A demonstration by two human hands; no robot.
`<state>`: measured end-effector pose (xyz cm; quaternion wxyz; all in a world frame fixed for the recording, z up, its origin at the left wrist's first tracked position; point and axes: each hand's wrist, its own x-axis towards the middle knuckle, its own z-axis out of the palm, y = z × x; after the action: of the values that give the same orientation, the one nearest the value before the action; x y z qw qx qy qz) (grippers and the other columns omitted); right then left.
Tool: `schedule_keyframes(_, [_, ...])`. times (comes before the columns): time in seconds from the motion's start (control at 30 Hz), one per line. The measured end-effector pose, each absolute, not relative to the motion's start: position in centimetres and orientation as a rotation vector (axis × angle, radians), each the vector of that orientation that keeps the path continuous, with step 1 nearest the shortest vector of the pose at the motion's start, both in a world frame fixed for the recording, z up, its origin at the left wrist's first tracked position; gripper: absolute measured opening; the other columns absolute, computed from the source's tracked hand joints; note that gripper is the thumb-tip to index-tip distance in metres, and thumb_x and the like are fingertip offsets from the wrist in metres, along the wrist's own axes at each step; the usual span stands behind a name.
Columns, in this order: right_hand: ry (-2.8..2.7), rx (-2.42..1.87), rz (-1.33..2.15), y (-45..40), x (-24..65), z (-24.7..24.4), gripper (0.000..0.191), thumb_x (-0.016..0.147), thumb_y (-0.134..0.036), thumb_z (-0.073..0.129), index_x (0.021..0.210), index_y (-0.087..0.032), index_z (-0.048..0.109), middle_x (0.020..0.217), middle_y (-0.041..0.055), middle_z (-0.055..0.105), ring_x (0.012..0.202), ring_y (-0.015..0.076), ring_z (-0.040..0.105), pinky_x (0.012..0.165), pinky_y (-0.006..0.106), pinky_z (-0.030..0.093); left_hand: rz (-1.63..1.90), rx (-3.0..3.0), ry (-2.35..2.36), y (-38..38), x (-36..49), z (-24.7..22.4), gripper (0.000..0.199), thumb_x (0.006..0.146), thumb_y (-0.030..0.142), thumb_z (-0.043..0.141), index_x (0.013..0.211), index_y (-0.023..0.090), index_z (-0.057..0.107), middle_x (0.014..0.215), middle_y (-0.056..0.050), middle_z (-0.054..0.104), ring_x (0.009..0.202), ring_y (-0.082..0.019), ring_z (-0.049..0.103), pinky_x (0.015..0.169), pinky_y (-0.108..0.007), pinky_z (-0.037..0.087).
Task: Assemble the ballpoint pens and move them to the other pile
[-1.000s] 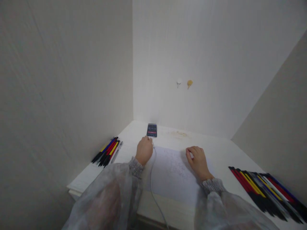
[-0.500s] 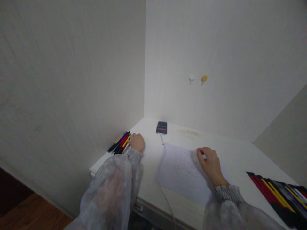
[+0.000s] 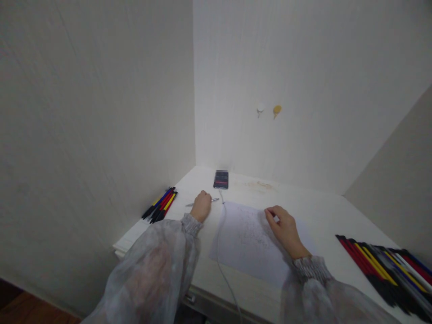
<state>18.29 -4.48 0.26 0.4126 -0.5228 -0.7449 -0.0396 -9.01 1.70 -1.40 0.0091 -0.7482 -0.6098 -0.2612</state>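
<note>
My left hand (image 3: 201, 206) is closed round a thin silver pen (image 3: 215, 199), whose two ends stick out on either side of the fingers. It is over the white desk, left of a written-on sheet of paper (image 3: 249, 243). My right hand (image 3: 285, 228) rests at the right part of that sheet, thumb and forefinger curled together in a ring, with nothing visible in them. To the left of my left hand lies a small bunch of pens (image 3: 162, 204) in black, red, yellow and blue.
A phone (image 3: 221, 179) lies near the back wall, its white cable (image 3: 219, 252) running down over the paper's left side to the desk's front edge. A row of many-coloured pens (image 3: 381, 267) lies at the right. Two hooks (image 3: 277, 110) are on the wall.
My left hand has moved right, away from the pen bunch, and now has a silver pen in it. My right hand keeps its pose on the paper. The view has shifted slightly right.
</note>
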Motion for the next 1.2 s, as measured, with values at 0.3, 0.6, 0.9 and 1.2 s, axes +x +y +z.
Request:
schedule_keyframes(0.3, [-1.712,-1.187,0.539,-5.1,16.8,0.9,0.031,0.081,-0.04,0.036,0.089,-0.017,0.054,0.066,0.0019,0.057,0.063,0.0135,0.053,0.06,0.025,0.041,-0.877,-2.599,-1.019,-1.0,-2.8,1.4,0.021,0.085,0.02,0.031,0.092,0.014,0.05,0.089,-0.007,0.053,0.086,-0.017,0.046,0.077,-0.031,0.037])
schedule_keyframes(0.6, [-1.422,-1.064,0.99,-4.1,16.8,0.1,0.029,0.072,-0.043,0.05,0.077,-0.015,0.055,0.054,-0.0018,0.053,0.047,0.0097,0.047,0.049,0.023,0.038,-1.172,-2.662,-0.658,-0.7,1.0,1.0,0.019,0.084,0.021,0.035,0.096,0.016,0.049,0.101,-0.008,0.051,0.098,-0.016,0.043,0.087,-0.035,0.034])
schedule_keyframes(0.9, [-0.935,-1.001,1.338,-3.9,17.7,0.2,0.022,0.063,-0.034,0.063,0.06,-0.014,0.052,0.048,-0.0032,0.048,0.04,0.006,0.04,0.041,0.02,0.031,-3.186,-2.388,-1.727,1.9,-0.6,-0.4,0.034,0.073,0.035,0.052,0.098,0.012,0.051,0.079,-0.004,0.051,0.061,-0.007,0.047,0.06,-0.022,0.04])
schedule_keyframes(1.2, [-1.041,-0.999,1.401,-4.0,17.5,-0.6,0.033,0.068,-0.043,0.056,0.054,-0.015,0.047,0.039,-0.0068,0.037,0.033,0.0044,0.03,0.037,0.021,0.023,-3.558,-2.48,-1.482,1.0,-0.3,-0.1,0.02,0.066,0.026,0.06,0.081,0.013,0.059,0.066,0.002,0.048,0.052,-0.003,0.042,0.052,-0.017,0.035])
